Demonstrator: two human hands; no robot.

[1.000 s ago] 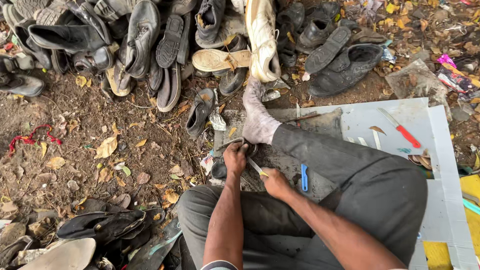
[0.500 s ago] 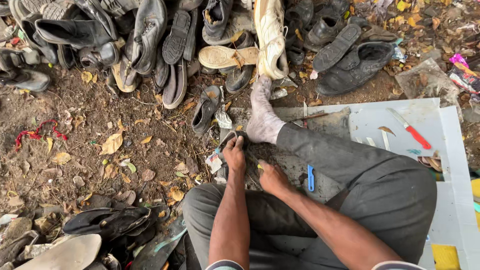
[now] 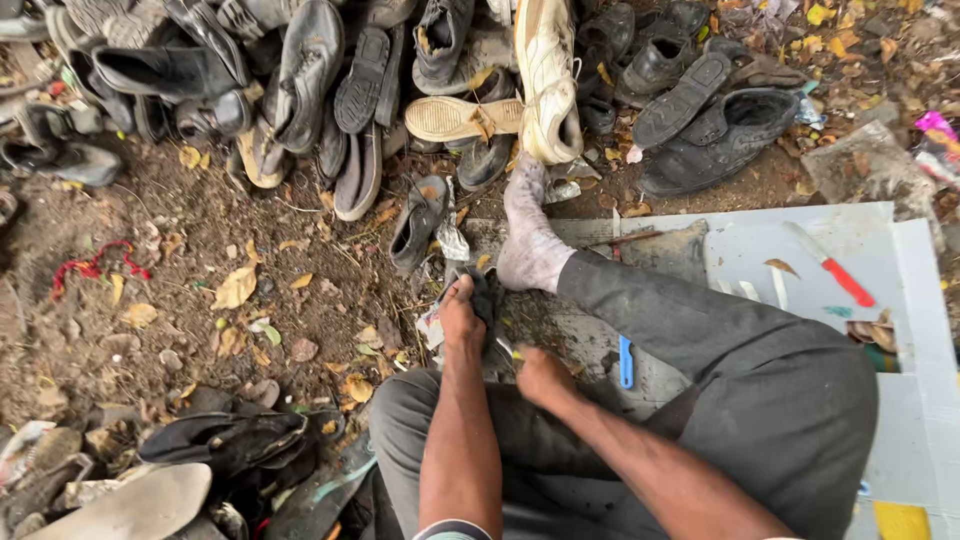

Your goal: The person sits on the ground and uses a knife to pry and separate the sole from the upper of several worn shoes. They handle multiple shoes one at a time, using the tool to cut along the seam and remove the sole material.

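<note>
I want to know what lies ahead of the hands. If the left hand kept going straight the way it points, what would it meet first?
Probably the small dark shoe lying on the dirt just beyond the left hand, though depth is hard to judge.

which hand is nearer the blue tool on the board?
Right. The right hand sits just left of the blue tool; the left hand is farther left, gripping a dark shoe piece.

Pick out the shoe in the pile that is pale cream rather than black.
The cream sneaker, standing on end mid-pile just above the socked foot; its neighbours are black or dark.
</note>
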